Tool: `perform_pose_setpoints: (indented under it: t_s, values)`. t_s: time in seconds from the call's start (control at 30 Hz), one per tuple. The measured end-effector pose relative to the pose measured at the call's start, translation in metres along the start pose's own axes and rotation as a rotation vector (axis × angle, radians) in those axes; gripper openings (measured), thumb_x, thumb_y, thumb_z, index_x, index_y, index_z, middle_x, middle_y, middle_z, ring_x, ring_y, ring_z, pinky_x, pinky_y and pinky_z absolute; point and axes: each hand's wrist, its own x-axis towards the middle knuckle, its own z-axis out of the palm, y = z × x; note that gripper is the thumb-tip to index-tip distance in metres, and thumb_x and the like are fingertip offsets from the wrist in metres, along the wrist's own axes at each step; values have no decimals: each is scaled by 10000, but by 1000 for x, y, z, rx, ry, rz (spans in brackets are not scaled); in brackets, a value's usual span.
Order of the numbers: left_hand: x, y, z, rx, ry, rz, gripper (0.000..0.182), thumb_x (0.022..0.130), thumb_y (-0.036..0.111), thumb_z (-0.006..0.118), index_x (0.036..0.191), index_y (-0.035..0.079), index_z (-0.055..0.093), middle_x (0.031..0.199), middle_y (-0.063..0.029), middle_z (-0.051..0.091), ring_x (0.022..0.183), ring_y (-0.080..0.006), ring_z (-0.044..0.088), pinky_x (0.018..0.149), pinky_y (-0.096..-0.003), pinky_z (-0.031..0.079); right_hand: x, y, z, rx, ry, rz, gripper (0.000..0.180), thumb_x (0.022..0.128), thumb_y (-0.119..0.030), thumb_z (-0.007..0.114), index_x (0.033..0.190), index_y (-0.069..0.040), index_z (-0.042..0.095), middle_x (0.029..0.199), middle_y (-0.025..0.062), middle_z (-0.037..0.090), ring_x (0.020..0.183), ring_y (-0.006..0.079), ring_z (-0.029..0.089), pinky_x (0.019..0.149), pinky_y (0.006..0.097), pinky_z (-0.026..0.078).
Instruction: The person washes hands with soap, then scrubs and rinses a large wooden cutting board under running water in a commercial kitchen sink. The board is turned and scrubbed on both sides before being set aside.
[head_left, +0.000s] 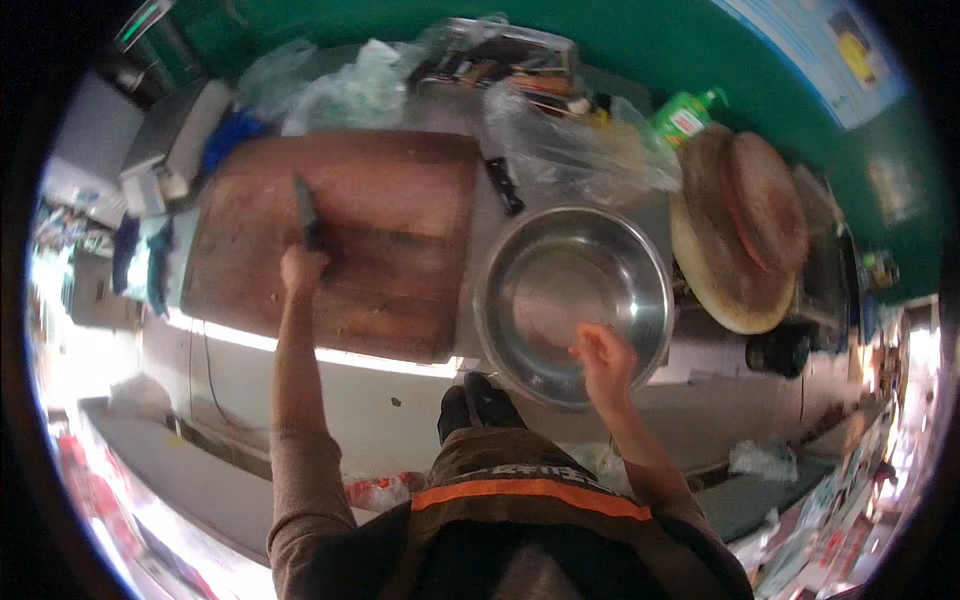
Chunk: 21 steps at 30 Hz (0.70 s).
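Note:
My left hand (304, 268) is closed around the dark handle of a kitchen knife (305, 204) above the left part of a brown wooden cutting board (390, 300). The blade points away from me; motion blurs it. My right hand (606, 361) is over the near right side of a wide stainless steel basin (517, 292), its fingers curled in and nothing visible in them. No food shows in the basin. A second dark handle (504, 186) lies on the counter between the board and the basin.
Clear plastic bags (345, 94) and a tray of utensils (510, 64) line the back of the counter. A green pump bottle (682, 120) stands by the wall. Round wooden boards (720, 247) are stacked at right. A grey box (176, 135) is at back left.

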Motion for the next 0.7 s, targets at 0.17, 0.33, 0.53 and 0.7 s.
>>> perform_pose_setpoints:
  t_s: [0.17, 0.33, 0.53, 0.7]
  values:
    - [-47, 3, -44, -1323, -350, -49, 278, 880, 315, 616, 916, 40, 634, 870, -41, 614, 841, -156, 584, 746, -270, 460, -55, 24, -54, 28, 159, 229, 130, 915, -64, 593, 1004, -2, 664, 866, 55, 661, 710, 139, 656, 646, 251, 532]
    - [-128, 134, -49, -1303, -687, 256, 359, 794, 270, 678, 1003, -3, 574, 767, -83, 609, 719, -199, 592, 674, -328, 475, -103, 59, -136, -171, 564, 149, 134, 898, -69, 628, 988, 21, 671, 859, 68, 668, 733, 111, 643, 629, 258, 544]
    - [-322, 372, 5, -1425, -1090, 358, 290, 811, 232, 632, 996, 26, 543, 666, -44, 551, 549, -127, 502, 492, -250, 385, -176, 111, -276, -113, 1018, 388, 124, 868, -17, 593, 947, 9, 686, 703, 31, 631, 649, 101, 619, 606, 252, 527]
    - [-470, 529, 53, -1150, -1145, 628, 157, 817, 67, 638, 904, 69, 507, 605, 6, 500, 521, -92, 497, 453, -237, 360, -246, 148, -397, 219, 1308, 501, 121, 857, -69, 616, 918, 9, 686, 738, 31, 643, 657, 103, 602, 577, 250, 486]
